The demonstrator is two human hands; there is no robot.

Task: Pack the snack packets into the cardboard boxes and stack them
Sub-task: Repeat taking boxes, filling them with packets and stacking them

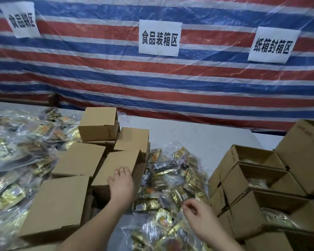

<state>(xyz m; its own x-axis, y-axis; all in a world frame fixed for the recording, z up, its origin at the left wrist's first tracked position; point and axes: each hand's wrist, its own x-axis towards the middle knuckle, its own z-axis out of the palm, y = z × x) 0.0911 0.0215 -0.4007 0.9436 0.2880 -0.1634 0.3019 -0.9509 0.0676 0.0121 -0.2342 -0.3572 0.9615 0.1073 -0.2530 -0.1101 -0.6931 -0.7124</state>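
Right, the left hand (121, 185) lies flat on a cardboard box (116, 167) in the cluster at centre-left, fingers straight and holding nothing. The right hand (198, 212) hovers over the loose snack packets (172, 180) on the table (198, 136), fingers loosely curled and empty. Open packed boxes (261, 180) stand stacked at the right, before the striped tarp (152, 84).

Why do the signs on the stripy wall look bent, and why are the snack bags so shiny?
In the head view, the wide lens tilts the left sign and right sign outward while the middle sign looks nearly straight; light glares off the gold snack packets and the clear plastic over the striped tarp; the right hand looks slightly blurred.
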